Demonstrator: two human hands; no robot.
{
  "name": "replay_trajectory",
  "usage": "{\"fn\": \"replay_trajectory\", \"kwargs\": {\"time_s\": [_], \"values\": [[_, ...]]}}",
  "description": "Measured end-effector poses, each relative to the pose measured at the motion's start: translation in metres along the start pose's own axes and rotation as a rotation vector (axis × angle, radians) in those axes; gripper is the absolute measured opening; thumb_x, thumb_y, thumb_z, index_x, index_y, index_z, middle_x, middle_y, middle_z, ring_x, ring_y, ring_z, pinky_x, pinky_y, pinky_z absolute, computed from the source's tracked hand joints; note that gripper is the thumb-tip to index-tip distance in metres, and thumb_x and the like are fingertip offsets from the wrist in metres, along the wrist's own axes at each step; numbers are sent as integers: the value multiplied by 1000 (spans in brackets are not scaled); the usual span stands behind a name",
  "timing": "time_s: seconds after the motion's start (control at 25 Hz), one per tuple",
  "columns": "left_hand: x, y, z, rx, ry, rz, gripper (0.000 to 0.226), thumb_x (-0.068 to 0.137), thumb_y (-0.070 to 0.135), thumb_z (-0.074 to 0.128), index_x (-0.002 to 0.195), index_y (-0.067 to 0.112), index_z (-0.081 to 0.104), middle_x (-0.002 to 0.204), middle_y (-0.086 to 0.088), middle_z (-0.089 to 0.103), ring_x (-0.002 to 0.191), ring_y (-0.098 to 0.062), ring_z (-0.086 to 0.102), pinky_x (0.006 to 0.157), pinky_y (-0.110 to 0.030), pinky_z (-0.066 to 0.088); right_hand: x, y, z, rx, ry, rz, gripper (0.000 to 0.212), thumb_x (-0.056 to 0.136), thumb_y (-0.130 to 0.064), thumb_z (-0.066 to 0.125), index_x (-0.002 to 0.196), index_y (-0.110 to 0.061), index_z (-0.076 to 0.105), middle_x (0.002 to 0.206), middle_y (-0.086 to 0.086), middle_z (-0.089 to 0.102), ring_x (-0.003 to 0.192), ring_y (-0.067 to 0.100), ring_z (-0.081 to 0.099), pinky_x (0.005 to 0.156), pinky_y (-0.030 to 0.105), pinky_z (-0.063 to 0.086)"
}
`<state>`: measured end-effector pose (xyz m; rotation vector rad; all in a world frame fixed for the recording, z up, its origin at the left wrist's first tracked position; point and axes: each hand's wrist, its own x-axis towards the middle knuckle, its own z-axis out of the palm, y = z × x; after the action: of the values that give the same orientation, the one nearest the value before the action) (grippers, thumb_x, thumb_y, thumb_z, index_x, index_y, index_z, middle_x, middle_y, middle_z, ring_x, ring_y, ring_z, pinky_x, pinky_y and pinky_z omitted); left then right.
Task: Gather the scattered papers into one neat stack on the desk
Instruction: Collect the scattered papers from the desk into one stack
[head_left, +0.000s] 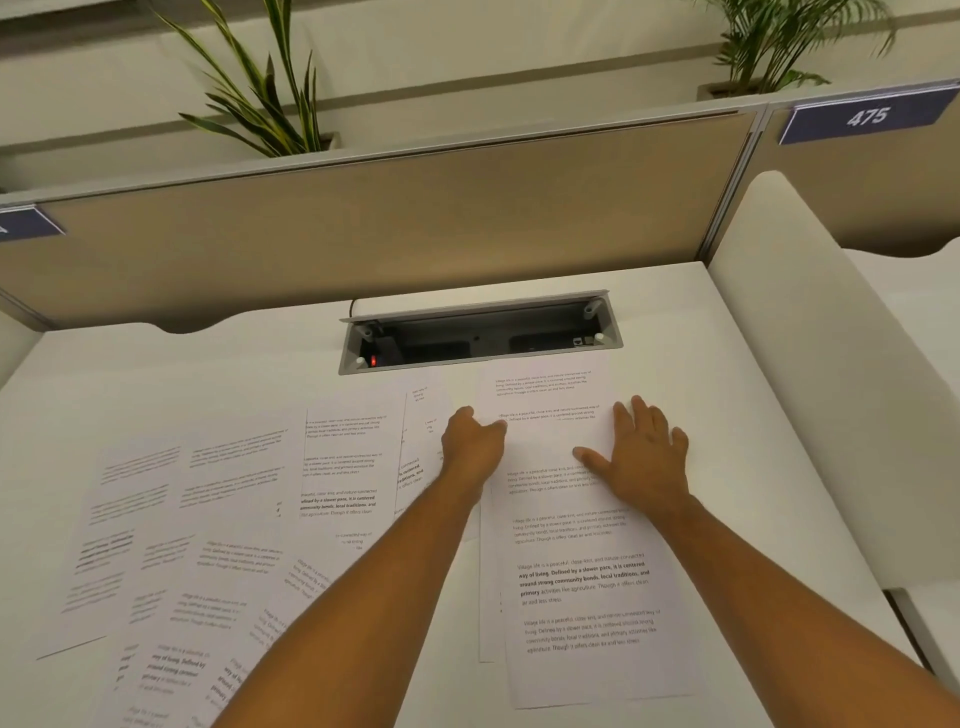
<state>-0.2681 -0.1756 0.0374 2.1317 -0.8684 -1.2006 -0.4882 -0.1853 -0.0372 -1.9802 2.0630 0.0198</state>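
Note:
Several printed white sheets lie on the white desk (753, 415). A small pile of overlapping sheets (582, 571) sits right of centre, its edges not lined up. My right hand (641, 454) lies flat on that pile's upper part, fingers spread. My left hand (470, 439) rests at the pile's left edge, fingers curled on the paper's border; whether it pinches the sheet I cannot tell. More scattered sheets (208, 519) fan out over the desk's left half, overlapping one another, some under my left forearm.
An open grey cable tray (480, 332) with a red light is sunk into the desk just beyond the papers. A tan partition (415, 218) rises behind, with plants on top. A white divider (810, 332) bounds the right side.

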Motion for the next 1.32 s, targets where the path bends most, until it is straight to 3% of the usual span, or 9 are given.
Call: {"fn": "replay_trajectory", "kwargs": {"time_s": [0.28,0.4,0.56,0.76,0.88,0.96,1.08,1.2,1.32], "values": [[20,13,6,-90,12,-114,48,102,23,71,145,14,52,125,-4,58,84,-16,54,75,-30,44,-18,11,2,186,-35,-109,136,65,-103,44,167,-33,-11,180,2,-13,164,28,-4,128,60,6],[25,17,10,-104,18,-103,36,103,25,68,136,14,59,125,-3,65,99,-22,63,67,-25,49,-36,23,10,103,-99,-244,151,45,-112,41,162,-43,-24,177,-4,-25,163,28,-14,128,59,-1],[27,23,16,-164,-17,-205,24,102,32,69,119,16,63,122,-10,72,108,-27,71,94,-33,61,-23,17,10,99,-56,-149,148,51,-107,49,165,-37,-16,179,-1,-17,165,33,-3,128,61,9],[28,21,19,-146,-136,-208,37,98,30,74,128,14,60,123,-9,70,108,-29,69,82,-36,58,5,13,2,94,-45,-111,146,52,-103,55,165,-34,-4,180,3,1,163,35,15,124,65,21],[28,11,26,-113,-167,-89,15,97,20,77,107,17,66,114,-7,75,94,-25,73,72,-35,60,13,15,1,112,-51,-98,146,51,-102,57,166,-32,0,180,4,7,162,35,20,124,64,23],[23,3,32,-75,-186,-4,14,100,16,71,102,22,60,107,1,72,91,-19,72,68,-31,59,13,16,1,166,-33,-76,142,55,-98,62,166,-32,3,180,3,9,162,34,21,124,63,23],[8,-9,37,-4,-240,45,24,104,11,61,123,22,53,116,3,65,104,-21,68,78,-35,60,6,18,-2,275,-28,-39,136,62,-90,69,167,-30,6,180,2,9,163,32,20,126,60,22],[-9,-26,30,-93,-268,72,31,98,5,58,121,23,68,120,1,76,106,-22,75,88,-40,66,-8,25,-11,457,0,20,128,73,-77,76,168,-25,8,179,4,11,163,31,20,126,59,22],[-26,-48,10,-247,-249,123,25,102,15,62,119,30,74,116,8,82,103,-17,80,88,-38,67,-33,35,-24,786,20,154,118,79,-59,83,168,-22,14,172,9,32,153,33,40,121,54,37]]}}
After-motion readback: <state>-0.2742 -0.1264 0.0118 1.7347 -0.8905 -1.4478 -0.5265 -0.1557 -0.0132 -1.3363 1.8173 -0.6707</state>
